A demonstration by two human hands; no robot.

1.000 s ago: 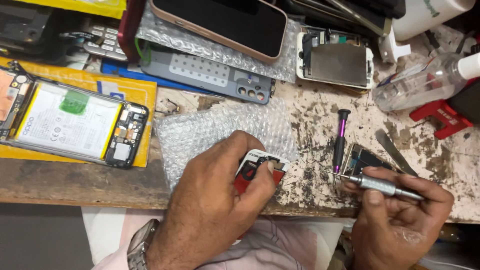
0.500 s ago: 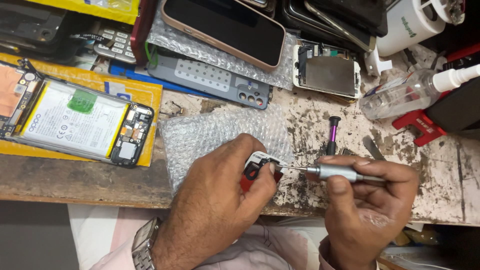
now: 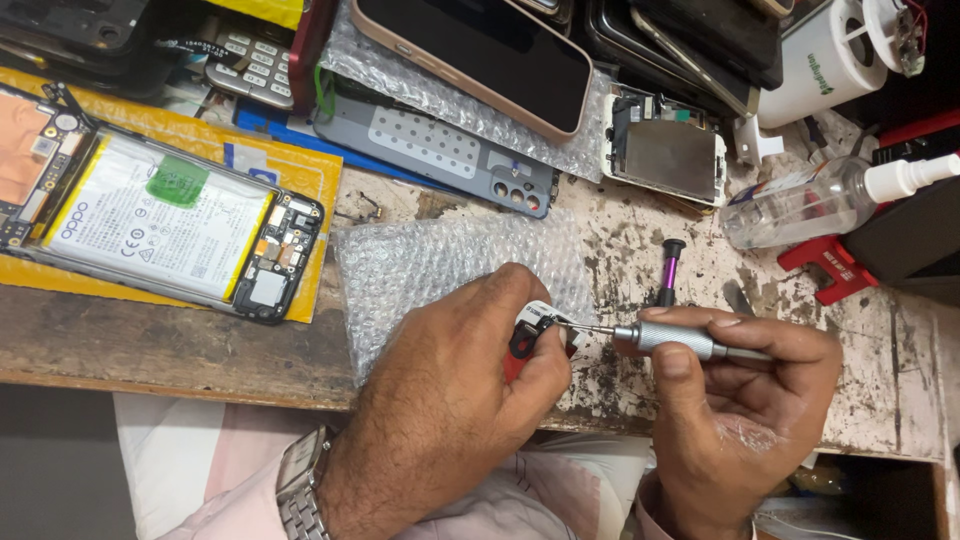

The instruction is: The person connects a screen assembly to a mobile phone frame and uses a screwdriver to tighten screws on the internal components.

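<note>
While my left hand [image 3: 455, 385] is curled closed around a small red, white and black phone part [image 3: 535, 333], pinning it at the edge of the bubble wrap sheet [image 3: 440, 265] near the front of the worn wooden workbench [image 3: 170, 345], my right hand [image 3: 745, 395] is wrapped shut around a silver precision screwdriver [image 3: 680, 340], with thumb and forefinger pinching the knurled barrel. Its thin bit reaches left to the top of the part, just beside my left thumb; whether the tip sits in a screw I cannot tell, it is too small. To do this well, I judge I should keep the bit square to the screw head, press lightly along the shaft, and turn with the fingertips only, while the left hand keeps the part from rocking on the soft wrap. A purple-handled screwdriver [image 3: 668, 270] lies just beyond the bit, a clear spray bottle [image 3: 820, 205] farther right, and an opened phone with its battery exposed [image 3: 160, 225] rests on a yellow mat [image 3: 300, 180] well to the left
</note>
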